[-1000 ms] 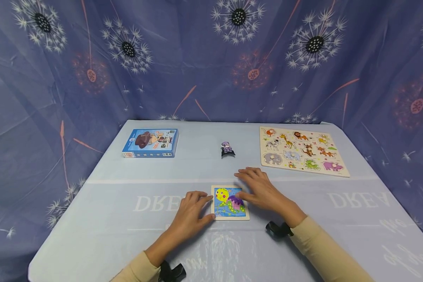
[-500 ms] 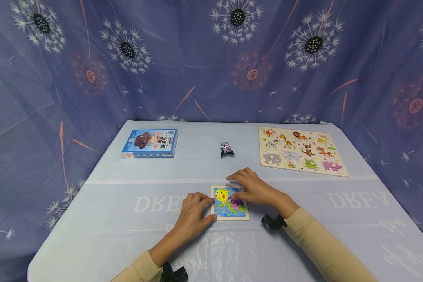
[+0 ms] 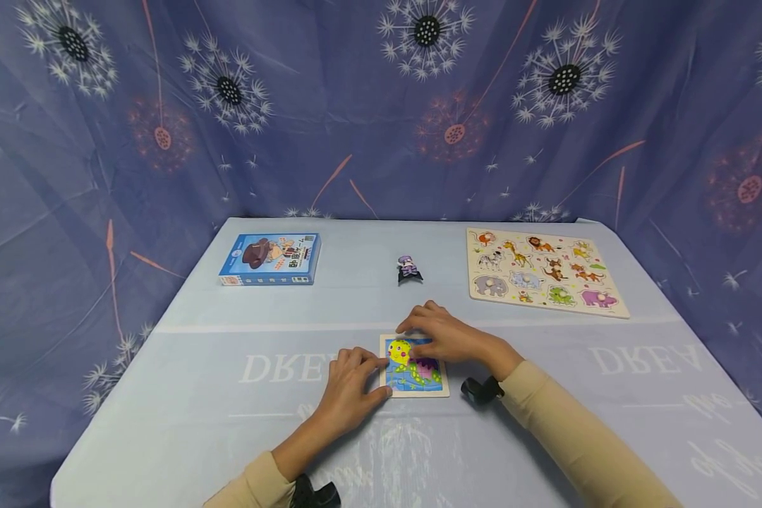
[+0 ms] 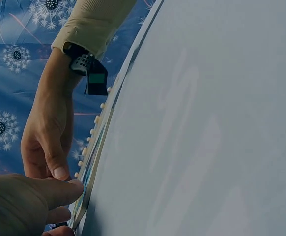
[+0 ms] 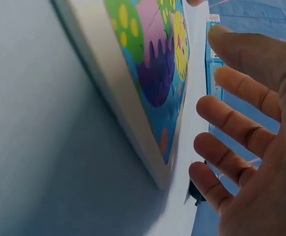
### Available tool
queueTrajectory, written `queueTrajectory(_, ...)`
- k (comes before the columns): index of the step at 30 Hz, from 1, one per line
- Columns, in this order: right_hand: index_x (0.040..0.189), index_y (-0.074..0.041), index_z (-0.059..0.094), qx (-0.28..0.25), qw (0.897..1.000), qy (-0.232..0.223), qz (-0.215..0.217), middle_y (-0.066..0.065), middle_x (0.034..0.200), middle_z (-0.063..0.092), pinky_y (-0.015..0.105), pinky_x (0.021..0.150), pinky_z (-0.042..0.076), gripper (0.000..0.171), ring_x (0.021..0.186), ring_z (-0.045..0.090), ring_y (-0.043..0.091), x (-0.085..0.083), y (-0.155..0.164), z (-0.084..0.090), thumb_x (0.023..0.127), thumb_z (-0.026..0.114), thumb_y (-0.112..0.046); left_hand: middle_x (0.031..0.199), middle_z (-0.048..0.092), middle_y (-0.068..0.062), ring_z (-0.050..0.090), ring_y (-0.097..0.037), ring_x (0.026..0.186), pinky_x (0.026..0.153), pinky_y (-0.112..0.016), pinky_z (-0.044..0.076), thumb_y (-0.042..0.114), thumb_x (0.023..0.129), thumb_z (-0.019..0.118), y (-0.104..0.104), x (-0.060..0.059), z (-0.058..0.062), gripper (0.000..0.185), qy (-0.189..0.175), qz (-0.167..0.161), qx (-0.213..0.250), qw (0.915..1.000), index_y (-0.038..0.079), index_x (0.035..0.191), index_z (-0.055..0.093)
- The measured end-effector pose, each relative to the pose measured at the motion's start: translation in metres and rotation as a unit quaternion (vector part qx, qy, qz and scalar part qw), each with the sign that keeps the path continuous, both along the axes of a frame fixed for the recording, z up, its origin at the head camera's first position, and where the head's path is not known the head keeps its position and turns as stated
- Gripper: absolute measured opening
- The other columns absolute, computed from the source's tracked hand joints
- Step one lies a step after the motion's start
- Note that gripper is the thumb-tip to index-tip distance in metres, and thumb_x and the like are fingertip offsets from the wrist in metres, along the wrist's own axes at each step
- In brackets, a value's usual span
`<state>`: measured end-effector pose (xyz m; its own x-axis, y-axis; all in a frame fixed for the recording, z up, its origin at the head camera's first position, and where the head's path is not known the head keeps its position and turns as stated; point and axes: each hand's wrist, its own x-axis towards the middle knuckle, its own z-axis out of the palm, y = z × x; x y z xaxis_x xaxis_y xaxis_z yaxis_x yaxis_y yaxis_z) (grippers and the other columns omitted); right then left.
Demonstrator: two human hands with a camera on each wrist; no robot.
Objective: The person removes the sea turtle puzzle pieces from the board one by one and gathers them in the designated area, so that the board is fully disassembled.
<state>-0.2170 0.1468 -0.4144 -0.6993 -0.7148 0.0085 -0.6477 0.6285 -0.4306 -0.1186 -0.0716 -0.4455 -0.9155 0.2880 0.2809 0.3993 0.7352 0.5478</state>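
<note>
A small square jigsaw puzzle (image 3: 411, 384) in a pale wooden frame lies flat on the table, its picture a yellow-headed turtle with a purple shell. My left hand (image 3: 346, 391) rests thumb and forefinger at the frame's left side, the thumb by the near corner. Over the upper right of the picture hovers my right hand (image 3: 451, 337), hiding that corner in the head view. In the right wrist view its fingers are spread and loosely bent, apart from the puzzle (image 5: 155, 83), with nothing between them. The left wrist view shows both hands, the left hand (image 4: 20, 204) nearest.
A blue box (image 3: 269, 259) lies at the back left. A small purple figure (image 3: 409, 269) stands at the back middle. To its right lies a wooden animal peg board (image 3: 521, 300). Dandelion-print cloth (image 3: 330, 106) hangs behind the pale tablecloth (image 3: 165, 409).
My right hand has moved left over the puzzle, covering more of its top. The left hand has shifted slightly onto the frame's edge. The puzzle has stayed in place.
</note>
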Motion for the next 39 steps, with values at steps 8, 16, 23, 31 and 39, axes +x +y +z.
queueTrajectory(8,0.123,-0.026,0.060,0.015,0.999,-0.025,0.027,-0.007,0.112,0.058,0.035,0.091,0.038,0.042,0.101,0.042,0.011,-0.008,-0.008,-0.001,0.083,0.070,-0.036,0.104,0.056,-0.002,0.043,-0.020,0.098,0.083,-0.041,0.032,0.024,0.075,0.077,0.000,-0.001,-0.001,0.039,0.005,-0.004,-0.007,1.0000,0.013,0.111,0.069)
queueTrajectory(16,0.121,-0.028,0.061,0.038,0.998,-0.043,0.034,-0.006,0.111,0.056,0.034,0.088,0.037,0.039,0.099,0.040,0.013,-0.014,-0.013,0.001,0.084,0.070,-0.030,0.106,0.056,-0.002,0.043,-0.019,0.099,0.083,-0.041,0.032,0.025,0.076,0.076,0.001,-0.001,-0.001,0.038,0.002,-0.005,-0.026,0.9997,0.013,0.111,0.069)
queueTrajectory(23,0.114,-0.028,0.063,0.041,0.997,-0.031,0.053,-0.005,0.108,0.056,0.032,0.084,0.035,0.032,0.095,0.039,0.013,-0.019,-0.017,0.002,0.082,0.071,-0.027,0.106,0.056,-0.002,0.043,-0.019,0.099,0.082,-0.041,0.032,0.025,0.075,0.077,0.001,-0.001,0.000,0.038,0.007,-0.005,-0.032,0.9995,0.013,0.110,0.070)
queueTrajectory(31,0.111,-0.027,0.065,0.059,0.995,-0.026,0.070,-0.003,0.106,0.056,0.031,0.080,0.031,0.028,0.090,0.037,0.014,-0.021,-0.023,0.006,0.083,0.070,-0.023,0.106,0.056,-0.003,0.043,-0.020,0.099,0.081,-0.040,0.032,0.024,0.075,0.076,0.000,0.000,-0.001,0.038,0.015,-0.011,-0.027,0.9995,0.012,0.111,0.069)
queueTrajectory(39,0.108,-0.028,0.065,0.071,0.995,-0.021,0.073,-0.003,0.104,0.055,0.030,0.079,0.030,0.026,0.089,0.036,0.014,-0.021,-0.026,0.007,0.084,0.069,-0.023,0.106,0.056,-0.003,0.043,-0.019,0.098,0.081,-0.040,0.032,0.024,0.075,0.076,0.000,0.001,0.000,0.038,0.017,-0.013,-0.030,0.9993,0.012,0.111,0.069)
